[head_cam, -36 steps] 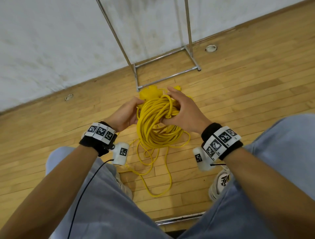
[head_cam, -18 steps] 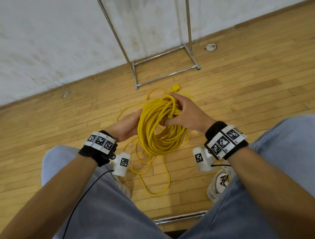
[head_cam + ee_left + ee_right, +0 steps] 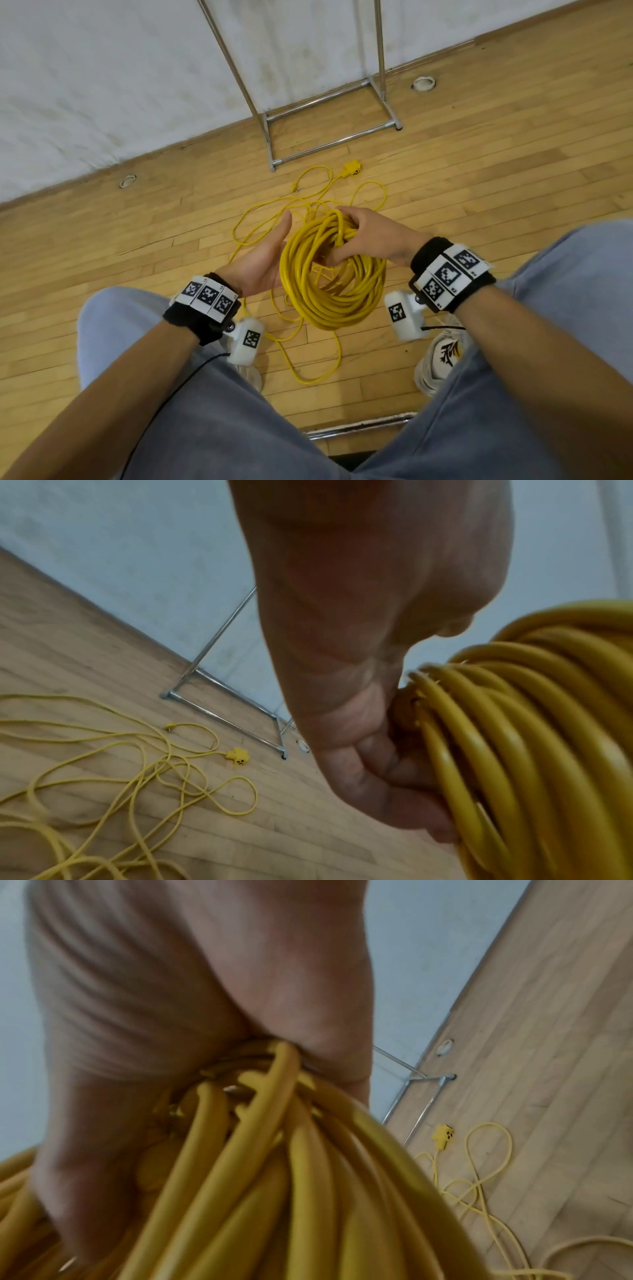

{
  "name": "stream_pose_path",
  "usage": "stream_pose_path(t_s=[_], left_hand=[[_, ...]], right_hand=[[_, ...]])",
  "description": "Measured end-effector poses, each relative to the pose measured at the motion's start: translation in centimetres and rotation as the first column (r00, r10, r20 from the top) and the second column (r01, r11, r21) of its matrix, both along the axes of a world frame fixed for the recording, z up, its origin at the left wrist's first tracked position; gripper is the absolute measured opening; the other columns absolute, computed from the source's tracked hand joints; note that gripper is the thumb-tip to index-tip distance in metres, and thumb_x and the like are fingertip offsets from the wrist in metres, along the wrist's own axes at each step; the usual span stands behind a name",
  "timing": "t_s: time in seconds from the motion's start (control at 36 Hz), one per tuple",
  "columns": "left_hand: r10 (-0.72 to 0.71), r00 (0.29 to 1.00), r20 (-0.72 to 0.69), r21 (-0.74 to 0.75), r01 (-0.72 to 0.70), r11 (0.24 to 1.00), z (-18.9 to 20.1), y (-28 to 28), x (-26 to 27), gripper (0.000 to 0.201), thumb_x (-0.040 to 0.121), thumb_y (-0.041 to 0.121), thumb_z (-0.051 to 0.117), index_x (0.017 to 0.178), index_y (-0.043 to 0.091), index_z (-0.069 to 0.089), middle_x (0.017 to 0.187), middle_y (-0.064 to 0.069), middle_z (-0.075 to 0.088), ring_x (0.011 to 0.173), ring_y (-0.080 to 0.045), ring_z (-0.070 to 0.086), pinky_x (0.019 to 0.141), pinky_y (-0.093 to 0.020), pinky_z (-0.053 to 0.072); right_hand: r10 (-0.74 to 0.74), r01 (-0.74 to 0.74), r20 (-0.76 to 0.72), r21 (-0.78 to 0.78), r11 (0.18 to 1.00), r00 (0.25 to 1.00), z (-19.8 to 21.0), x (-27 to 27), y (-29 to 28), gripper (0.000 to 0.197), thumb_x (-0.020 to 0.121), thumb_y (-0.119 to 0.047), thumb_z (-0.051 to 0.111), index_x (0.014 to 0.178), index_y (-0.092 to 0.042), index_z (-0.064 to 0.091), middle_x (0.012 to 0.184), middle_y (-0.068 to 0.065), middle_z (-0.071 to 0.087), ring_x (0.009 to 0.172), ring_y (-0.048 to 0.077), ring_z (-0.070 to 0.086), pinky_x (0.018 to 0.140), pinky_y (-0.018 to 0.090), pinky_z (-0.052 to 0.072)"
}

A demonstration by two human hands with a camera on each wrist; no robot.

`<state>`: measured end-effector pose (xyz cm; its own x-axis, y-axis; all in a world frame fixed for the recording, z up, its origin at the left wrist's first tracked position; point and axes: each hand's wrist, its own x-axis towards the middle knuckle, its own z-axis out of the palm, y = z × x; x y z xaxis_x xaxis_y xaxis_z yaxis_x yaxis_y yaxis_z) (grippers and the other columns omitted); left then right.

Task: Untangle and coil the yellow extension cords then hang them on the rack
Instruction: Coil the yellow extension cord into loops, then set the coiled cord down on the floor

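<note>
A thick yellow extension cord coil (image 3: 329,301) hangs in front of my knees. My right hand (image 3: 356,233) grips its top bundle of strands (image 3: 274,1191), fingers wrapped round them. My left hand (image 3: 267,260) is held flat at the coil's left side, its fingers lying against the strands (image 3: 531,723) without closing round them. A thinner yellow cord (image 3: 308,205) lies in loose tangled loops on the wood floor beyond the coil. Its yellow socket block (image 3: 352,169) rests near the foot of the chrome rack (image 3: 329,113), which stands against the white wall.
Two round floor fittings (image 3: 424,91) (image 3: 127,181) sit near the wall. My knees in grey trousers and a white shoe (image 3: 442,356) flank the coil. A metal bar (image 3: 359,426) lies on the floor near my feet. More thin cord trails by my feet (image 3: 308,373).
Both hands drew the coil back toward me, leaving the thin cord and socket block on the floor. My left hand released the coil and flattened out beside it.
</note>
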<state>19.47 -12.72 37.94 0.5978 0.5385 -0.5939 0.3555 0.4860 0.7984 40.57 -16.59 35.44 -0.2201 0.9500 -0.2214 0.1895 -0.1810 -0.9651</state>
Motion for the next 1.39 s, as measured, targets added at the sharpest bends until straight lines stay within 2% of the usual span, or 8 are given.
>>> stream_pose_path(t_s=[0.11,0.25,0.44,0.58,0.72,1.08,1.17,1.39], left_hand=[[0.044,0.989,0.143,0.02,-0.048,0.999,-0.4,0.6,-0.8,0.071,0.079,0.081,0.054,0.115,0.023,0.076,0.098,-0.004,0.071,0.083,-0.017,0.062,0.079,-0.037,0.052],[0.143,0.957,0.251,0.086,-0.169,0.982,-0.9,0.7,0.0,0.073,0.073,0.052,0.087,0.131,0.012,0.066,0.13,-0.018,0.065,0.115,-0.031,0.065,0.101,-0.047,0.052],[0.3,0.949,0.1,0.382,-0.315,0.869,1.2,1.0,3.7,0.019,0.083,-0.012,0.067,0.098,-0.003,0.071,0.089,-0.015,0.072,0.075,-0.029,0.065,0.072,-0.04,0.056],[0.324,0.939,0.116,0.357,-0.344,0.868,2.7,1.9,5.2,0.026,0.065,-0.006,0.069,0.091,-0.003,0.065,0.074,-0.012,0.06,0.062,-0.026,0.058,0.058,-0.032,0.052],[0.335,0.938,0.09,0.371,-0.344,0.863,4.2,2.0,7.1,0.028,0.06,-0.001,0.07,0.087,-0.002,0.064,0.072,-0.012,0.058,0.06,-0.024,0.058,0.058,-0.033,0.051],[0.253,0.961,0.113,0.628,-0.266,0.732,8.2,5.0,15.0,0.005,0.088,0.002,0.066,0.091,0.001,0.069,0.077,-0.019,0.065,0.069,-0.03,0.066,0.07,-0.045,0.058],[0.223,0.97,0.102,0.596,-0.239,0.767,8.2,7.0,17.5,0.004,0.084,0.012,0.071,0.081,0.008,0.071,0.071,-0.012,0.068,0.066,-0.027,0.066,0.069,-0.044,0.057],[0.113,0.988,0.101,0.346,-0.142,0.927,2.8,12.2,25.8,0.008,0.093,0.003,0.062,0.089,-0.001,0.068,0.074,-0.017,0.067,0.064,-0.024,0.068,0.065,-0.036,0.058]], right_hand=[[-0.096,0.095,-0.034,-0.027,0.995,0.995,-0.4,-0.2,0.1,0.06,0.065,-0.011,0.095,0.115,-0.02,0.064,0.103,0.004,0.077,0.098,0.026,0.073,0.094,0.044,0.058],[-0.332,0.333,-0.089,-0.003,0.943,0.939,-0.1,-0.2,0.6,0.07,0.071,-0.016,0.093,0.126,-0.028,0.052,0.104,-0.007,0.069,0.095,0.01,0.066,0.085,0.025,0.053],[-0.422,0.426,-0.113,0.011,0.905,0.899,0.8,1.1,1.2,0.053,0.067,-0.024,0.094,0.111,-0.024,0.064,0.1,0.004,0.076,0.088,0.016,0.073,0.086,0.036,0.059],[-0.474,0.479,-0.167,-0.007,0.878,0.865,0.8,1.9,1.5,0.12,0.039,-0.051,0.099,0.144,-0.017,0.051,0.126,-0.003,0.07,0.12,0.017,0.065,0.106,0.044,0.051],[-0.542,0.56,-0.202,0.038,0.828,0.815,2.3,2.7,0.6,0.063,0.058,-0.031,0.095,0.112,-0.023,0.065,0.11,0.0,0.074,0.108,0.017,0.068,0.099,0.042,0.054],[-0.647,0.659,-0.129,0.21,0.723,0.751,8.4,10.1,2.6,0.074,0.053,-0.029,0.093,0.121,-0.021,0.065,0.107,0.0,0.075,0.097,0.016,0.072,0.084,0.035,0.059],[-0.584,0.585,-0.066,0.188,0.789,0.809,10.2,13.2,3.0,0.045,0.07,-0.011,0.092,0.11,-0.011,0.071,0.094,0.006,0.078,0.08,0.011,0.074,0.072,0.025,0.06],[-0.434,0.444,0.269,0.028,0.896,0.86,9.0,22.0,7.8,0.05,0.074,-0.032,0.092,0.116,-0.013,0.073,0.102,0.004,0.079,0.098,0.022,0.075,0.09,0.038,0.061]])
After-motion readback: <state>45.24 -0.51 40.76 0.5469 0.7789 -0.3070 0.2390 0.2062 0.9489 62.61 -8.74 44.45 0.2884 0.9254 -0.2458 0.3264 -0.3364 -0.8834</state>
